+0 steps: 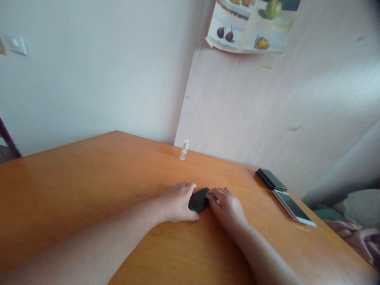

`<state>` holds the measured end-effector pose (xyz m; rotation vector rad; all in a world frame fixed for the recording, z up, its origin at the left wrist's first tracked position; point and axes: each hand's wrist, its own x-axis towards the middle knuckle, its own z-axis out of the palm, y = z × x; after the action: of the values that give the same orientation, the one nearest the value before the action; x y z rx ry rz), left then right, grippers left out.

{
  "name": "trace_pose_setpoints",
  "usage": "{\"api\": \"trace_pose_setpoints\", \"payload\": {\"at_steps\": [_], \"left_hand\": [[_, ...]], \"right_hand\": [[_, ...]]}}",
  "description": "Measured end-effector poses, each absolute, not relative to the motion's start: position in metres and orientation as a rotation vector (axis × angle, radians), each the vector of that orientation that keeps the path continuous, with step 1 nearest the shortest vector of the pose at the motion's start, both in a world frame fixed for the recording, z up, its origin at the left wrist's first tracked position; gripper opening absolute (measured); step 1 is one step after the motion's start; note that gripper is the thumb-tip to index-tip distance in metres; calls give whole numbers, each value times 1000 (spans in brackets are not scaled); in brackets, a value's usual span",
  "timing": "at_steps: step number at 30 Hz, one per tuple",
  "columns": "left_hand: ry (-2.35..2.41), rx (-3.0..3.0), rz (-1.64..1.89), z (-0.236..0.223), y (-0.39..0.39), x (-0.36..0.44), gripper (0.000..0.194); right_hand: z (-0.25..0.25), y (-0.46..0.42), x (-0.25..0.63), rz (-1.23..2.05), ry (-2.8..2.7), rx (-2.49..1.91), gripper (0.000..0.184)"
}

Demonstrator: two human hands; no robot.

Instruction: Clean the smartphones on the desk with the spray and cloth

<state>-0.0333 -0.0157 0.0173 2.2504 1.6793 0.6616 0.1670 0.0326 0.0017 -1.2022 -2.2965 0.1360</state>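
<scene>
The dark flat device (198, 201), a phone by its shape, is down near the middle of the surface (118, 170), right between the person's two hands; I can't tell whether it lies flat or is tipped up a little. The left hand (178, 202) has hold of its left end, thumb along the near edge and fingers curled toward the far one. The right hand (228, 206) is at the other end, its fingers bunched over the edge. Something pale shows by those fingertips, too small for me to make out, so I can't say whether they pinch it or grip the device itself.

From where I stand, I'd judge the step in hand to be close work at that right end, the left hand bracing while the right does the fine part. To my mind the next move calls for a steady left hold and light, exact fingertips on the right, with the device kept from sliding.

Farther out, a small clear pump bottle (183, 151) stands upright beyond the hands, near the far edge and well apart from them. Over to the right lies a white-framed tablet (294, 208), with a dark folding case (271, 179) just behind it. Past the table, a sheet of fruit paintings (246, 35) hangs on the pale panel (237, 107).
</scene>
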Motion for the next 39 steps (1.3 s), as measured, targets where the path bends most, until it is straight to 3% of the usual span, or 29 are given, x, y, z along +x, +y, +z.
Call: {"api": "trace_pose_setpoints", "payload": {"at_steps": [5,9,17,25,31,39], "left_hand": [[1617,2235,725,15,-14,-34,57],[1675,2252,685,19,-14,-37,68],[1841,2271,551,30,-19,-38,62],[1803,2310,577,26,-16,-34,47],[1729,2385,579,20,-11,-31,49],[1667,2353,704,12,-7,-28,59]], "right_hand": [[10,5,157,358,-2536,-851,33],[7,9,165,464,-2433,-957,43],[-5,38,178,326,-2247,-1138,23],[-2,39,180,334,-2302,-1157,24],[-7,58,195,215,-2155,-1373,15],[0,18,155,426,-2356,-982,22]]}}
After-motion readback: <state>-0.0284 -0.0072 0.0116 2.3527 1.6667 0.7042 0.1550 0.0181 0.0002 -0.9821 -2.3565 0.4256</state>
